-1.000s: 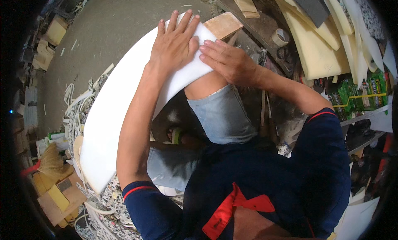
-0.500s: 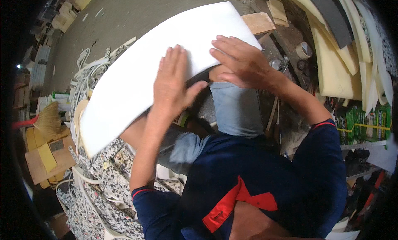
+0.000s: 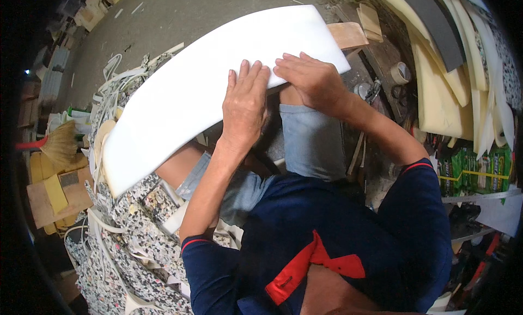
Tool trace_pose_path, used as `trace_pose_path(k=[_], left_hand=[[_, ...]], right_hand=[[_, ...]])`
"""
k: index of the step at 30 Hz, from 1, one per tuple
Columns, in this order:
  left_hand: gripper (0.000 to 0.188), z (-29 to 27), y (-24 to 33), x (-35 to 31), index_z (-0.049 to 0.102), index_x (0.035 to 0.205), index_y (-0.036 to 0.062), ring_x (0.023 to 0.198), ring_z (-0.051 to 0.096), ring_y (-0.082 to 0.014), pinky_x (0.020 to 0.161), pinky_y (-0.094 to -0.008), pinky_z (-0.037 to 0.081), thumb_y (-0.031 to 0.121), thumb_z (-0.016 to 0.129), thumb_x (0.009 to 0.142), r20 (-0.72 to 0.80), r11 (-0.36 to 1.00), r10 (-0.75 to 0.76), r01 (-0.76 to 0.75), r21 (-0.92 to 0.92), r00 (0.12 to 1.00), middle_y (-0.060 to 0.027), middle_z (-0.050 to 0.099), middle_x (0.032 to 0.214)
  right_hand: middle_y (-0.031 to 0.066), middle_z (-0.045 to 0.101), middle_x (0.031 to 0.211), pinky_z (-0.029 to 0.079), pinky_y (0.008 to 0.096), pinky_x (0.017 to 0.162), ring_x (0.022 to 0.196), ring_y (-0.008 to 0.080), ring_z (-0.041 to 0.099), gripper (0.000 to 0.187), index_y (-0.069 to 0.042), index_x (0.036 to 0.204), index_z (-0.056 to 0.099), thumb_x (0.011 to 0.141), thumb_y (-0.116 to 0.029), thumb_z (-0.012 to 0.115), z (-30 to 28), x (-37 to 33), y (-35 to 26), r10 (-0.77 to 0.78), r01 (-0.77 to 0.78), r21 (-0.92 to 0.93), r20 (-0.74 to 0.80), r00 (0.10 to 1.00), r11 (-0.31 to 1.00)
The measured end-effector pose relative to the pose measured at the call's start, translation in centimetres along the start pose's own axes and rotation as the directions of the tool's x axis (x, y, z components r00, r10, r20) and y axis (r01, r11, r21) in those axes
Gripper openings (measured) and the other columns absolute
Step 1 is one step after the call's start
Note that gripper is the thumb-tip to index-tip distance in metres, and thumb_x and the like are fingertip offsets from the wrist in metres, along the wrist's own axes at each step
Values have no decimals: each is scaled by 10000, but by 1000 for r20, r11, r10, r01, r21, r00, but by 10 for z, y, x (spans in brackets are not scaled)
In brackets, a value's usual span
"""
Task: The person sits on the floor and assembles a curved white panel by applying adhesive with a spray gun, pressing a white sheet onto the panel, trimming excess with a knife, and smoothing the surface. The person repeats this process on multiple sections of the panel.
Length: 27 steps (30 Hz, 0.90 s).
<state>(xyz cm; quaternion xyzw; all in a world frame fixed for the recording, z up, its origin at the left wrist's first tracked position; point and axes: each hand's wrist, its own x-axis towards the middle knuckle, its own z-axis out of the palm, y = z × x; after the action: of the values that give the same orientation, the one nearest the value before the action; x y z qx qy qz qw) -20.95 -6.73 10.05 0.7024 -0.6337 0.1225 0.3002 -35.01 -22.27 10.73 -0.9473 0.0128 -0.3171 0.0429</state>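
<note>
A long white foam slab [image 3: 190, 81] with a curved far edge lies across my lap, running from the lower left to the upper right. On its near edge my left hand [image 3: 243, 105] rests palm down, the fingers stretched out and pointing away from me. My right hand [image 3: 316, 82] lies flat beside it, fingers pointing left, their tips almost touching the left fingers. Both thumbs are hidden. From under the slab's right end sticks out a wooden board [image 3: 347, 35].
Speckled foam [image 3: 117, 260] with white offcuts is heaped at my left. A broom [image 3: 60, 143] and wooden boards are farther left. At the right are a tape roll [image 3: 400, 74], scissors [image 3: 399, 92], hanging yellow foam sheets [image 3: 441, 92] and green packets [image 3: 479, 170].
My left hand has moved right along the foam slab, and the right hand slightly left, bringing them together. Both thumbs, spread before, no longer show. The slab sits slightly farther right at its far end.
</note>
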Motion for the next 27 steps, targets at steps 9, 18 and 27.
trace_pose_path(k=[9,18,27], left_hand=[[402,23,-3,-22,617,1311,-24,1375,498,-383,1147,-526,387,-12,573,911,-17,974,109,-103,201,994,-196,569,1429],[416,31,-12,-23,598,1311,-70,1373,484,-431,1142,-545,379,36,566,910,43,949,151,-157,272,988,-236,538,1444],[427,29,-9,-25,578,1342,-75,1392,462,-435,1149,-554,366,-15,537,921,90,940,136,-157,302,987,-239,517,1471]], right_hand=[[150,655,1284,465,511,1068,1232,340,617,323,-20,1171,676,882,-165,654,19,-21,1,-164,164,-172,15,986,971],[283,525,1410,338,570,1147,1393,431,440,721,12,1345,576,890,-541,662,-5,20,-1,111,-119,83,93,989,989],[320,261,1591,143,557,1234,1517,462,165,984,114,1503,323,976,-717,351,46,53,66,407,-376,-206,135,904,904]])
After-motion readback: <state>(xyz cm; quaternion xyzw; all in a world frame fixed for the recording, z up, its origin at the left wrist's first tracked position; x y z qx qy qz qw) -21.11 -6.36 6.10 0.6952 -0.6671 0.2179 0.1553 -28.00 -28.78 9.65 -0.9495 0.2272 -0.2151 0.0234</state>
